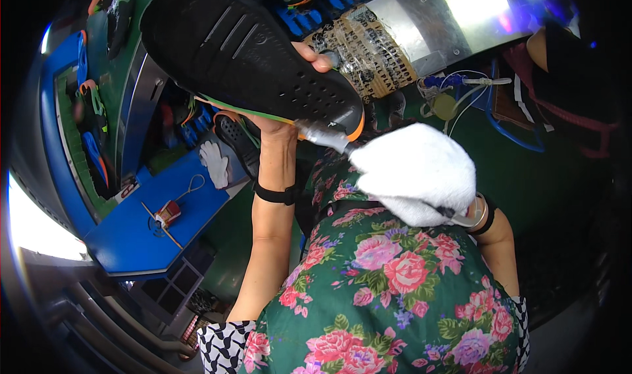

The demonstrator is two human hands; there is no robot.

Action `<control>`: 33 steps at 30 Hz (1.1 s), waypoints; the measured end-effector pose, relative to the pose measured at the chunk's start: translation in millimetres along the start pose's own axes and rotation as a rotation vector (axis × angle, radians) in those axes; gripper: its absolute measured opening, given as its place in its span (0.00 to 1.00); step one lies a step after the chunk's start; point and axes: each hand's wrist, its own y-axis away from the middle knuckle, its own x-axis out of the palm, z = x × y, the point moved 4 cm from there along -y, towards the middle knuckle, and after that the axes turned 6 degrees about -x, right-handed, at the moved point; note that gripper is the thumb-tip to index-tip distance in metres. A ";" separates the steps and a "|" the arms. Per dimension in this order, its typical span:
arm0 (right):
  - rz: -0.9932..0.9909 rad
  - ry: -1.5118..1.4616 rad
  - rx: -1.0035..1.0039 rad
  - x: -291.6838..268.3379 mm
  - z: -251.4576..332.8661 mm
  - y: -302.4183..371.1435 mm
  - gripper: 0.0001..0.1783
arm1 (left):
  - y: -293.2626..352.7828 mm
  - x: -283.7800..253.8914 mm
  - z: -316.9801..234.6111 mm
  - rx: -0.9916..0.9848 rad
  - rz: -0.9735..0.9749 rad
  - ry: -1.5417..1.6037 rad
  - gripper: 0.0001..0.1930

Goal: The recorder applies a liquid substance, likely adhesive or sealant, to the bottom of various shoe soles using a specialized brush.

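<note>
A large black shoe sole [257, 65] with vent holes, raised bars and an orange and green edge is tilted up in front of me. My left hand [275, 125] grips it from below and behind, with fingertips showing past its far edge. My right hand [418, 173], in a white fluffy glove, is closed round the dark handle of a small tool [324, 137] with a silvery end. Motion blurs the tool, and I cannot make out its exact kind. Its tip is at the sole's near coloured edge; contact is hard to tell.
A silvery metal surface [454, 22] with a taped brown patch [368, 48] lies beyond the sole. At left, a blue table [131, 242] bears a white glove [214, 163] and a red item [168, 213] with sticks. More soles [234, 137] hang or stand nearby. White cords [464, 98] dangle at right.
</note>
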 end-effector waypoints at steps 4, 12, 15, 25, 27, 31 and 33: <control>0.006 -0.052 0.023 -0.9 -7.4 10.6 0.15 | 1.1 11.4 -1.8 0.018 0.069 0.014 0.39; 0.017 -0.032 -0.056 10.1 -0.5 19.4 0.17 | 0.5 8.9 0.3 0.066 0.176 0.035 0.43; 0.106 -0.091 -0.051 13.9 1.1 20.1 0.17 | 1.7 16.6 4.5 0.074 0.165 0.002 0.43; -0.018 -0.031 -0.014 -2.9 1.9 20.7 0.16 | 0.6 11.0 10.9 0.080 0.177 0.000 0.44; -0.005 -0.123 0.036 -0.4 -2.3 22.9 0.16 | -0.2 11.7 10.2 0.096 0.171 -0.034 0.44; -0.036 -0.032 -0.040 4.8 4.4 20.0 0.15 | -1.3 17.6 11.0 0.074 0.129 -0.034 0.43; -0.026 -0.037 -0.045 6.4 5.9 17.8 0.15 | -0.7 19.8 12.7 0.082 0.123 -0.067 0.43</control>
